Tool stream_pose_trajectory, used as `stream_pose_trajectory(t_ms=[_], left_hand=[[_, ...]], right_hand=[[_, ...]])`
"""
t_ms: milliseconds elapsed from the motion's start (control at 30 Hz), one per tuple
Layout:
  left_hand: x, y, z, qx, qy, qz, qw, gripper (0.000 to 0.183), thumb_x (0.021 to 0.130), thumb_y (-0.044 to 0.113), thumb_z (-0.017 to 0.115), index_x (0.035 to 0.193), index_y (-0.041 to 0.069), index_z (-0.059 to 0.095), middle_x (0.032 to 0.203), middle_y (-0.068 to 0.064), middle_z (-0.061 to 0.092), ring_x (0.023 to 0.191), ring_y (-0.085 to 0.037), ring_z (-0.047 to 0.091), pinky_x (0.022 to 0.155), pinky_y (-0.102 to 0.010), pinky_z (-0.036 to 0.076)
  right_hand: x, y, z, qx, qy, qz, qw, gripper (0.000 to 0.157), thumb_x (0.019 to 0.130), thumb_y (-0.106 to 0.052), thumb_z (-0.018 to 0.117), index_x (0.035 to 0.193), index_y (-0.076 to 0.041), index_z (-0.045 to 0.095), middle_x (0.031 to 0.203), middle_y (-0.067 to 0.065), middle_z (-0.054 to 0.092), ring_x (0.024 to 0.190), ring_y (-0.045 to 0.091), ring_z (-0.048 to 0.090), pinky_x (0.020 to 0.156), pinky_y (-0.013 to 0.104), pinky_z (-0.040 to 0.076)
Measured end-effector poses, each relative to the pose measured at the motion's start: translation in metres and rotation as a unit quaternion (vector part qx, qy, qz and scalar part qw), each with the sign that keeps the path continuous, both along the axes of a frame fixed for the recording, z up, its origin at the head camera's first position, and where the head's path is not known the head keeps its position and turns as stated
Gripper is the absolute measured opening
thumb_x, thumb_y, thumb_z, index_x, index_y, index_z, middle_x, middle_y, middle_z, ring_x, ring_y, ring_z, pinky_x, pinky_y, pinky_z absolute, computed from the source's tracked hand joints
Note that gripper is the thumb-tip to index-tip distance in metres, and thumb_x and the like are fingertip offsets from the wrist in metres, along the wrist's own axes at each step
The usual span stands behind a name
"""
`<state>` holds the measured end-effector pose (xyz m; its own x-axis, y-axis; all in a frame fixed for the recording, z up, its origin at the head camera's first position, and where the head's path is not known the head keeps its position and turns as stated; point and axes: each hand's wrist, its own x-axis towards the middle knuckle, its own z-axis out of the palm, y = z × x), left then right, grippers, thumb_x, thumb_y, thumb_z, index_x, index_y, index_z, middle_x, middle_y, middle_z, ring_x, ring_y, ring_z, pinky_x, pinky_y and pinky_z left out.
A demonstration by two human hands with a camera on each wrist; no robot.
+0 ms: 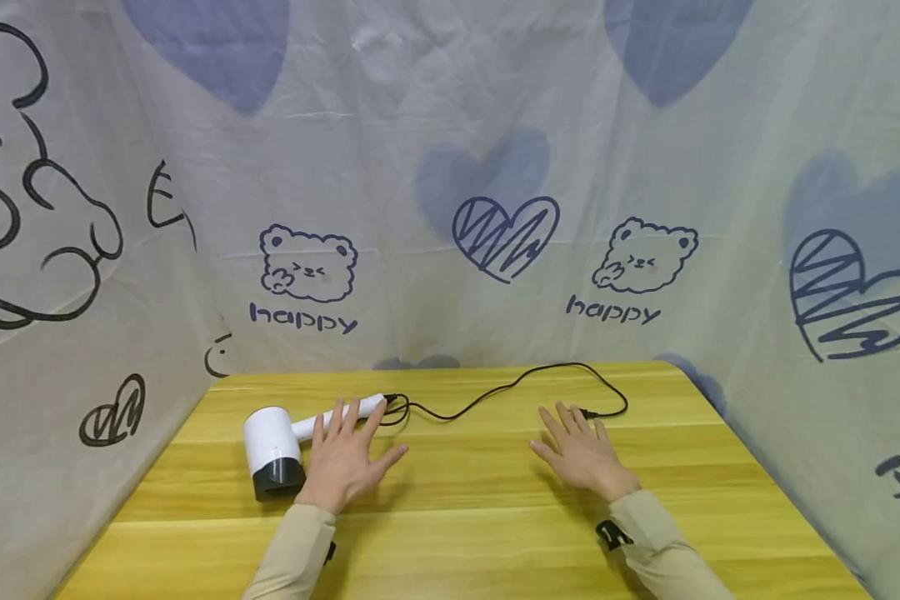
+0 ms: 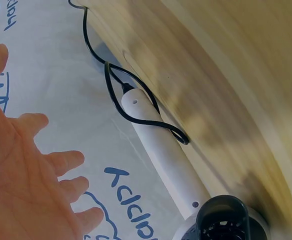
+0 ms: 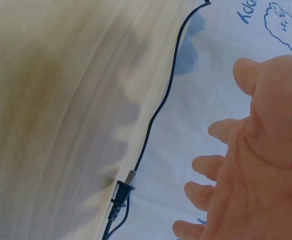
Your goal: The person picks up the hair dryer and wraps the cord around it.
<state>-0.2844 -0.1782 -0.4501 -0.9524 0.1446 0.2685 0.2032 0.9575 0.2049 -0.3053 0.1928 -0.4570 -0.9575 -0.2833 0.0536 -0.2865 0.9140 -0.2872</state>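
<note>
A white hair dryer (image 1: 270, 437) with a black nozzle (image 1: 279, 478) lies on the left of the table, its handle (image 2: 158, 150) pointing to the right. Fingers spread, my left hand (image 1: 345, 462) hovers over the near side of that handle, and the left wrist view shows a gap between palm and dryer. From the handle's end a black cord (image 1: 487, 397) loops and runs right to a two-pin plug (image 3: 121, 196). My right hand (image 1: 581, 454), also spread and holding nothing, is above the table just in front of the plug, which its fingers partly hide in the head view.
The yellow wood-grain table (image 1: 465, 533) ends at a pale cloth (image 1: 435, 292) printed with hearts and bears, which hangs behind it and along both sides. Dark bands with black fittings (image 1: 613, 535) sit at the sleeve cuffs.
</note>
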Motion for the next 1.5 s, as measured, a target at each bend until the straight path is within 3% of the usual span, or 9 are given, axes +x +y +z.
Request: stream_pose_trajectory(t_ms=[300,533,667,933,1233,1400,1500], left_hand=[[-0.002,-0.006,-0.001,0.004,-0.002,0.01,0.9999,0.08,0.09,0.071,0.045,0.155,0.027,0.029,0.16,-0.022,0.022,0.149,-0.043,0.012,0.119,-0.064,0.004],[-0.003,-0.018,0.0,-0.003,0.0,0.043,0.9991,0.087,0.084,0.064,0.062,0.154,0.021,0.032,0.157,-0.027,0.023,0.147,-0.046,0.013,0.117,-0.066,0.009],[-0.004,-0.028,0.002,0.004,-0.012,0.065,0.9978,0.085,0.087,0.057,0.064,0.153,0.015,0.033,0.156,-0.031,0.022,0.146,-0.049,0.012,0.115,-0.069,0.009],[-0.01,-0.052,0.01,0.078,-0.06,0.107,0.9894,0.078,0.092,0.045,0.062,0.15,0.002,0.033,0.153,-0.039,0.014,0.144,-0.056,0.002,0.112,-0.072,0.003],[-0.015,-0.076,0.005,0.101,-0.041,0.154,0.982,0.066,0.091,0.026,0.064,0.14,-0.008,0.034,0.141,-0.045,0.018,0.136,-0.059,0.013,0.103,-0.075,0.022],[-0.018,-0.087,0.005,0.147,-0.056,0.188,0.9695,0.07,0.09,0.023,0.062,0.138,-0.01,0.024,0.131,-0.048,0.019,0.117,-0.065,0.031,0.083,-0.072,0.041],[-0.018,-0.093,0.003,0.17,-0.075,0.211,0.9595,0.077,0.09,0.027,0.062,0.139,-0.011,0.016,0.124,-0.051,0.024,0.101,-0.067,0.043,0.076,-0.069,0.046]], right_hand=[[-0.001,-0.003,-0.004,0.003,-0.006,0.003,1.0,0.068,0.102,-0.053,0.037,0.157,-0.016,0.022,0.163,0.019,0.012,0.149,0.043,0.009,0.116,0.069,0.005],[-0.003,-0.004,-0.007,0.0,-0.009,0.013,1.0,0.068,0.102,-0.053,0.036,0.157,-0.015,0.022,0.163,0.019,0.012,0.149,0.043,0.01,0.117,0.068,0.007],[-0.005,-0.004,-0.008,-0.002,-0.017,0.022,1.0,0.068,0.103,-0.051,0.037,0.157,-0.013,0.021,0.162,0.021,0.011,0.149,0.044,0.01,0.117,0.068,0.008],[-0.01,-0.004,-0.009,-0.011,0.052,0.03,0.998,0.066,0.101,-0.044,0.048,0.153,-0.009,0.031,0.157,0.026,0.026,0.143,0.047,0.027,0.112,0.068,0.025],[-0.012,-0.011,-0.007,-0.019,0.065,0.037,0.997,0.064,0.099,-0.042,0.053,0.151,-0.009,0.037,0.151,0.024,0.039,0.135,0.046,0.04,0.109,0.063,0.034],[-0.013,-0.012,-0.006,-0.016,0.073,0.041,0.996,0.063,0.099,-0.042,0.054,0.151,-0.009,0.037,0.149,0.024,0.042,0.133,0.045,0.044,0.107,0.062,0.038],[-0.012,-0.012,-0.007,-0.014,0.068,0.04,0.997,0.063,0.099,-0.041,0.054,0.151,-0.009,0.037,0.149,0.025,0.042,0.133,0.044,0.044,0.106,0.062,0.038]])
